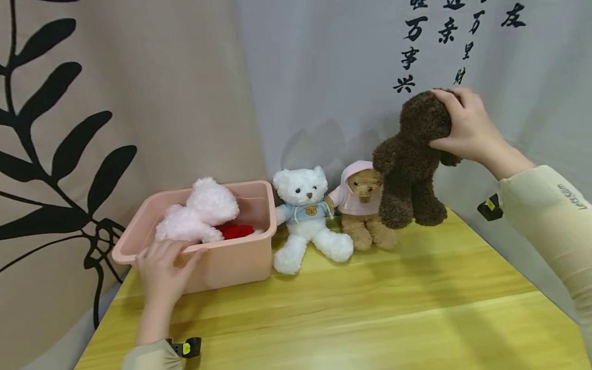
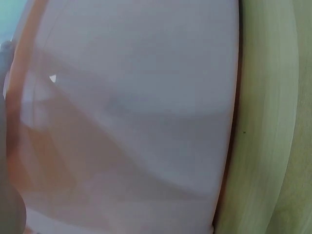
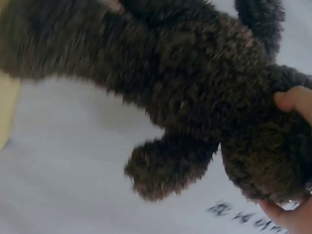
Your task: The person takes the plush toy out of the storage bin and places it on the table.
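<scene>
My right hand [image 1: 469, 126] grips a dark brown plush bear [image 1: 416, 149] by its head and holds it up above the table, legs hanging down. In the right wrist view, the thumb and a finger press into the curly fur on either side of the head. My left hand [image 1: 164, 270] holds the front rim of a pink plastic bin [image 1: 231, 259], fingers hooked over the edge. Inside the bin lie a pale pink plush bear [image 1: 208, 203] and something red [image 1: 236, 231]. The bin's smooth wall [image 2: 146, 97] fills most of the left wrist view.
Beside the bin sits a white plush bear [image 1: 305, 198] in a blue top. Next to it is a tan plush bear [image 1: 363, 190] in a pink hoodie, partly behind the dark bear. All stand on a wooden table [image 1: 351, 318] against a printed curtain [image 1: 324, 61].
</scene>
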Motion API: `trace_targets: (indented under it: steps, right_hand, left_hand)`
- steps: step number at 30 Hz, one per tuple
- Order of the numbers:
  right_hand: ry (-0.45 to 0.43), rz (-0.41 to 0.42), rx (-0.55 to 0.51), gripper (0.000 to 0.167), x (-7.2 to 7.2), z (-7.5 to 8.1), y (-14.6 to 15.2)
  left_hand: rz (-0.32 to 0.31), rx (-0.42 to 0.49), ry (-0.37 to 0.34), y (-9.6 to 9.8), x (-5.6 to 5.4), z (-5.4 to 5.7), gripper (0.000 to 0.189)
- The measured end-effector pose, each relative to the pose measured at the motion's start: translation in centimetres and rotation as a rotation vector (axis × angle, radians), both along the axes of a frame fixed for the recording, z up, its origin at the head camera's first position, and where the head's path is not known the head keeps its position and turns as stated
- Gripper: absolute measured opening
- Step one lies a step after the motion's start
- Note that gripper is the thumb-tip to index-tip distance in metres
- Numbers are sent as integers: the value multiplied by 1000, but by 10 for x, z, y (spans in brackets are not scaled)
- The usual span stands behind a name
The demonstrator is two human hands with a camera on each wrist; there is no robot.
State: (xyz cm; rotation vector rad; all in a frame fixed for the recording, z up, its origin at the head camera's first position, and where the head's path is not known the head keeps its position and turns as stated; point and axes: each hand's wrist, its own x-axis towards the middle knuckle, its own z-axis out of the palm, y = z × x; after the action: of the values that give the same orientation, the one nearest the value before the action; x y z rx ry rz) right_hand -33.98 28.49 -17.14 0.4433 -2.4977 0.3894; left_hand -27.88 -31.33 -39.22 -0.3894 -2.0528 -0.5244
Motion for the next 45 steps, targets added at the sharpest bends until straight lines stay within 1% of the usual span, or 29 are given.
trace_targets:
  steps: [3,6,9,13,15,17,19,21,25,29,32,36,40,45]
  right_hand:
    - [-18,-38,75,102,-3,-18,13]
    - [-22,-63,147,104,-11,-40,22]
    - [-19,-89,201,105,-22,-63,25]
    - [33,-117,250,106,-41,-94,27]
    - [50,-128,240,105,-49,-109,28]
    - [40,-130,198,103,-56,-122,29]
    - [-5,-130,130,101,-62,-132,29]
    - [-61,-135,54,99,-67,-140,29]
    - [-163,-140,-66,97,-75,-144,27]
    - [-232,-137,-118,97,-82,-142,22]
    - [-253,-153,-110,98,-82,-142,20]
    - [-255,-172,-79,99,-80,-144,19]
    - [-270,-170,-55,97,-80,-143,20]
    - [-319,-151,-72,93,-82,-143,23]
  left_hand:
    - [13,3,-8,-6,6,2,40]
    - [24,1,-26,-9,11,2,41]
    - [32,1,-48,-10,13,3,44]
    - [40,7,-60,-10,15,4,44]
    - [43,4,-61,-9,15,5,43]
    - [45,1,-59,-9,15,6,42]
    - [47,-8,-58,-9,15,6,42]
    - [47,-10,-59,-8,14,6,42]
    - [52,-6,-64,-8,14,5,43]
    - [57,3,-64,-9,15,5,44]
    - [56,9,-76,-9,15,6,42]
    - [56,11,-86,-8,15,6,40]
    - [53,9,-67,-9,14,5,40]
    - [48,16,-42,-10,12,3,40]
